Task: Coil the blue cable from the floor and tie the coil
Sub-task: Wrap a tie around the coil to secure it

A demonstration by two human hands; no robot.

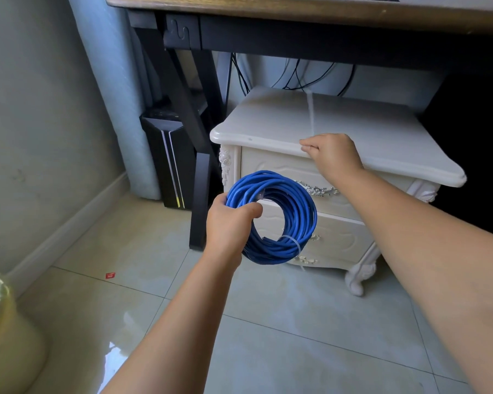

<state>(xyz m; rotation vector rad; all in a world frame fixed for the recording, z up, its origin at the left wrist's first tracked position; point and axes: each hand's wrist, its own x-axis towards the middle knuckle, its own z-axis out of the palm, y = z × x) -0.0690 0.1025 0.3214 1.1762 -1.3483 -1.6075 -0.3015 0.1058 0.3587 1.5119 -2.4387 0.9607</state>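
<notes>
My left hand [230, 223] grips the blue cable coil [293, 211] at its left side and holds it upright in front of the white nightstand [268, 123]. A white zip tie [293, 242] wraps the coil's lower right part, its tail sticking down. My right hand [332, 152] is at the nightstand's front edge, its fingers pinching the near end of a second white zip tie [310, 115] that lies across the top.
A dark wooden desk [296, 7] stands above, with black legs [199, 194] and hanging cables behind the nightstand. A black computer tower [168, 160] sits by the wall. A lined bin [3, 322] is at the lower left. A red scrap [110, 275] lies on the tiled floor.
</notes>
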